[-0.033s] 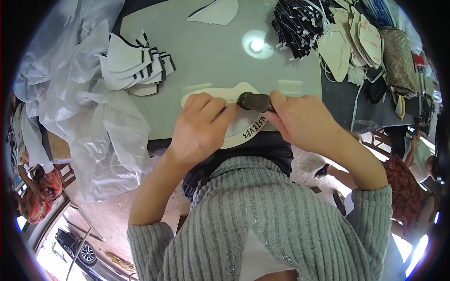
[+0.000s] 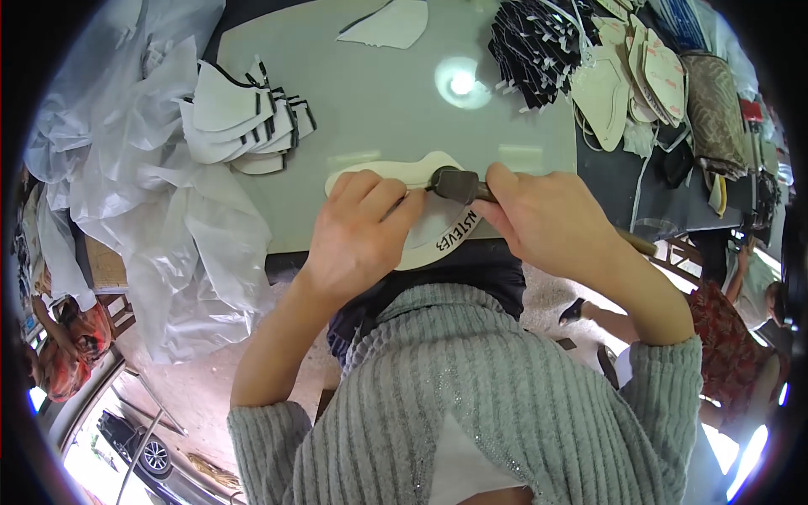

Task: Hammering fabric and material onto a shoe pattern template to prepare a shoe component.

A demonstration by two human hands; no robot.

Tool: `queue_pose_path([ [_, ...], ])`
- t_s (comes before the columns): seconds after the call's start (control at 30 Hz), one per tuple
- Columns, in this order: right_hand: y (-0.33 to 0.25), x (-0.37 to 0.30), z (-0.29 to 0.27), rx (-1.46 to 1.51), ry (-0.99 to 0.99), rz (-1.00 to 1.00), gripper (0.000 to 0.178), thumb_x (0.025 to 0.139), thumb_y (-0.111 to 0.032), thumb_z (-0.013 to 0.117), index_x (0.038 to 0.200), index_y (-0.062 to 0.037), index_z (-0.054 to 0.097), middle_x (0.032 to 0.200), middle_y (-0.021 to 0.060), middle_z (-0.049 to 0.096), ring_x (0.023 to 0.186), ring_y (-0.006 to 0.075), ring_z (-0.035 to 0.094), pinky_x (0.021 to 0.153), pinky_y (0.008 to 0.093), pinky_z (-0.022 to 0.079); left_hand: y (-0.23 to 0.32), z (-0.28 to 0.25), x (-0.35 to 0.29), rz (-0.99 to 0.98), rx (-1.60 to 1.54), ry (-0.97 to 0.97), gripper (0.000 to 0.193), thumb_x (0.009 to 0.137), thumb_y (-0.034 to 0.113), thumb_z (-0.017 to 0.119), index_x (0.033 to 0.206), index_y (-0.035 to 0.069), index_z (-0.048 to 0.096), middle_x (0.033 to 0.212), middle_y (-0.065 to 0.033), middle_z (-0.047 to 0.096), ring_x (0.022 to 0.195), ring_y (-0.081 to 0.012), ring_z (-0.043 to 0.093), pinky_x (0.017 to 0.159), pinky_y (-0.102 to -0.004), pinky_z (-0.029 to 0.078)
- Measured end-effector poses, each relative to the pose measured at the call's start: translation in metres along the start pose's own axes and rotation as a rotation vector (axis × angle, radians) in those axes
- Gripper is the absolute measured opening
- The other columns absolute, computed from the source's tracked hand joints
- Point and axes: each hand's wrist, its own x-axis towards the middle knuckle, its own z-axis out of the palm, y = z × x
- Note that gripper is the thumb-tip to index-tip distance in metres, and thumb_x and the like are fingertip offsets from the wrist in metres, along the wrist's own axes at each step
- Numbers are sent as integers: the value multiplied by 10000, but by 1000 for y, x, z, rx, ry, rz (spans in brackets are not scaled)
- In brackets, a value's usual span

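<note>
A flat, curved cream piece with dark lettering (image 2: 418, 257), like a cut shoe part, lies at the table's near edge. Bent over it, my left hand (image 2: 362, 223) has its fingers curled and pressed down on the piece. Thumb and forefinger end close to the hammer's head; anything tiny between them cannot be made out. In my right hand (image 2: 551, 210) is a hammer (image 2: 457, 186), its dark head low over the middle of the piece. The handle runs under my palm and comes out beyond my wrist. Whether the head touches the piece is unclear.
Black-edged white pieces (image 2: 227, 109) are stacked at left beside crumpled clear plastic (image 2: 185, 244). Another white piece (image 2: 391, 23) lies at the far edge. Far right are a black bundle (image 2: 539, 55), cream pieces (image 2: 602, 93) and a patterned brown pouch (image 2: 714, 114).
The hammer's head has tilted, and its handle end now shows past my right forearm. My left hand stays in place on the cream piece.
</note>
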Motion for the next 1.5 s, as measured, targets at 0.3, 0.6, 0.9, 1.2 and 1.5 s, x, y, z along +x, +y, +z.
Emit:
queue_pose_path([
  [0.3,2,0,7,-74,-101,24,349,971,-338,546,845,-15,514,601,147,615,551,343,630,482,423,482,-13,-7,-2,-64,-128,55,297,660,8,676,956,34,674,881,-68,605,816,-261,593,714,-373,489],
  [0.6,-8,3,7,49,-46,50,342,968,-331,553,856,-10,513,602,146,613,567,351,635,501,442,489,-20,-12,2,128,-27,-47,313,636,18,676,949,19,673,907,-61,608,819,-254,601,711,-362,516],
  [0.9,-5,5,6,37,-10,34,330,970,-319,554,858,-11,508,596,142,613,540,346,631,487,430,495,-15,-4,-3,79,12,27,239,687,30,649,925,10,656,878,-64,585,779,-237,586,691,-344,498],
  [1.2,8,6,13,-26,41,136,338,978,-313,553,862,1,500,592,130,616,509,333,624,459,424,489,18,23,2,-329,-5,254,198,779,-6,699,973,28,681,891,-79,611,750,-266,591,641,-358,491],
  [1.5,1,6,5,95,136,62,310,964,-289,575,897,6,502,608,139,605,541,351,621,486,430,480,11,17,-4,-152,68,177,256,712,16,700,967,6,682,908,-61,590,779,-239,562,689,-358,474],
])
